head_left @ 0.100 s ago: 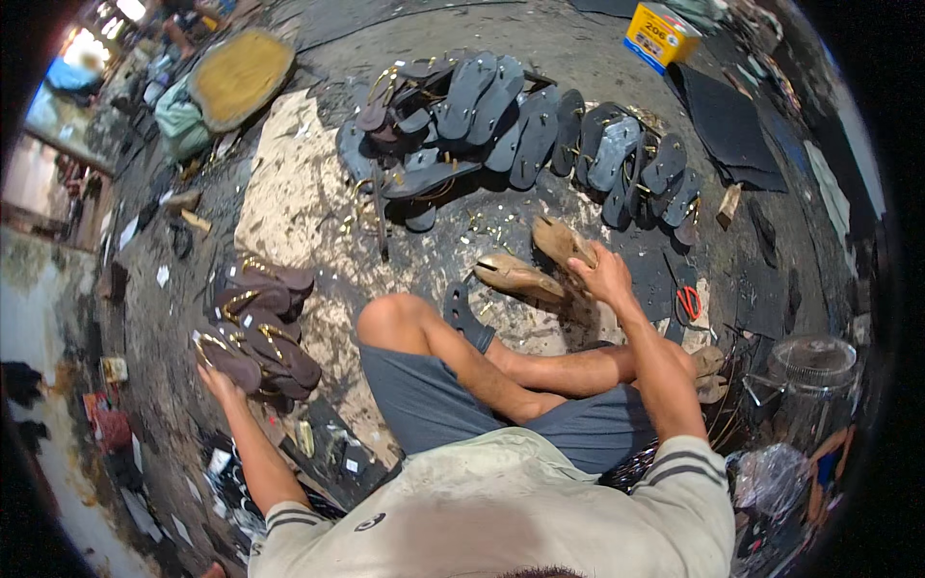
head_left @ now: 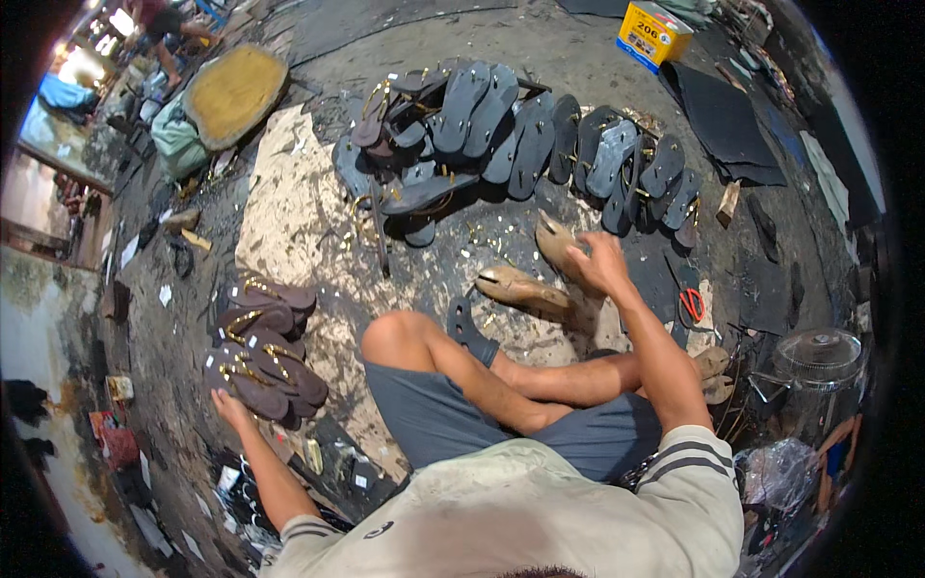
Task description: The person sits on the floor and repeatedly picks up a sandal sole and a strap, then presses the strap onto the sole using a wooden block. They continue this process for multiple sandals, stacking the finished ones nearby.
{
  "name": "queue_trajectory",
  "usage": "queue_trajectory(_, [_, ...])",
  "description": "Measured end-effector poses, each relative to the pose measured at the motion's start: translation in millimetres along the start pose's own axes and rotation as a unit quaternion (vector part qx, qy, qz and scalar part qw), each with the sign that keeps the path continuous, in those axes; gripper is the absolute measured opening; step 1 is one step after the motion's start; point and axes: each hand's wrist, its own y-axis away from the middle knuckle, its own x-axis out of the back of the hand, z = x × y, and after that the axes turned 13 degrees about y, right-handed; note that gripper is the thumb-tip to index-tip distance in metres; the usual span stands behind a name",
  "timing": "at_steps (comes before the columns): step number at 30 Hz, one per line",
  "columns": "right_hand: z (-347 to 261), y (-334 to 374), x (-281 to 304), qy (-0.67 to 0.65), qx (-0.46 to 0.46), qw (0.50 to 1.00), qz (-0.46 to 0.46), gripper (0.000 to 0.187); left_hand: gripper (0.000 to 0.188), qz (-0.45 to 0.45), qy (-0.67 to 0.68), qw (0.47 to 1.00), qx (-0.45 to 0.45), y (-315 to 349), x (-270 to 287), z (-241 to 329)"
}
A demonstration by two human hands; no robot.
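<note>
At the far left of my body, my left hand (head_left: 229, 409) holds the edge of a brown flip-flop (head_left: 252, 395). It lies against several other brown flip-flops (head_left: 265, 323) with gold-coloured straps. My right hand (head_left: 607, 266) is closed around a wooden shoe last (head_left: 554, 241), with its notched toe pointing away from me. The hand covers the last's rear part. A second wooden last (head_left: 520, 291) lies just left of it, in front of my crossed legs. Beyond the lasts, many black flip-flops (head_left: 462, 120) form a heaped row.
Red-handled scissors (head_left: 692, 305) lie right of my right hand. A yellow tin (head_left: 651, 37) and black sheets (head_left: 723, 130) are at the far right. A round yellowish-topped block (head_left: 236, 94) stands at the far left. A wire-guarded fan (head_left: 819, 361) sits near my right side.
The view has shifted a little, so most things sit lower. The last in my right hand has turned slightly away from the other one. My left hand stays at the brown flip-flop, nearer its lower edge.
</note>
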Motion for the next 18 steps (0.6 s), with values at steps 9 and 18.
queue_trajectory(9, [-167.6,-214.3,-97.2,-0.446,-0.124,0.879,0.111,0.081,0.044,-0.228,-0.096,0.936,-0.250,180.8,-94.6,164.7])
queue_trajectory(18, [-131.5,-153.5,-6.6,-0.878,-0.148,0.450,0.065,0.019,0.037,-0.273,0.226,0.934,0.037,224.7,-107.2,241.1])
